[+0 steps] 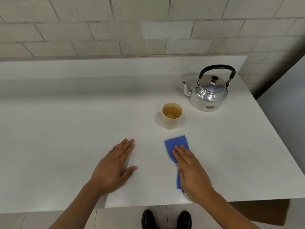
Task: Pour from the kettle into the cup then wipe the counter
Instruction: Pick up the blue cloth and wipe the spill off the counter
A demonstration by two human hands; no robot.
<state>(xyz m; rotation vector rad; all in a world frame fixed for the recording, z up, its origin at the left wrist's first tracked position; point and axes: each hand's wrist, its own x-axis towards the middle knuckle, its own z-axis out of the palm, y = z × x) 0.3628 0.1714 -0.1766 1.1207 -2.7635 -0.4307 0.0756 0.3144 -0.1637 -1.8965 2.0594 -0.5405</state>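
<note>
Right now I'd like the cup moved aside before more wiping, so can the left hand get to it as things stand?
Probably yes. The left hand lies flat and empty on the counter, and bare surface runs from it to the cup. The cloth and right hand sit off that path.

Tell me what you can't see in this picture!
- Inside the kettle, head view: the lid covers it, so whether any liquid is left cannot be told.
- Much of the blue cloth, head view: the right hand lies flat over it.
- Counter under both palms, head view: the left hand and right hand cover it.
- Sticker on the kettle: too small to read.
- Shoes: cut off by the bottom edge.
</note>
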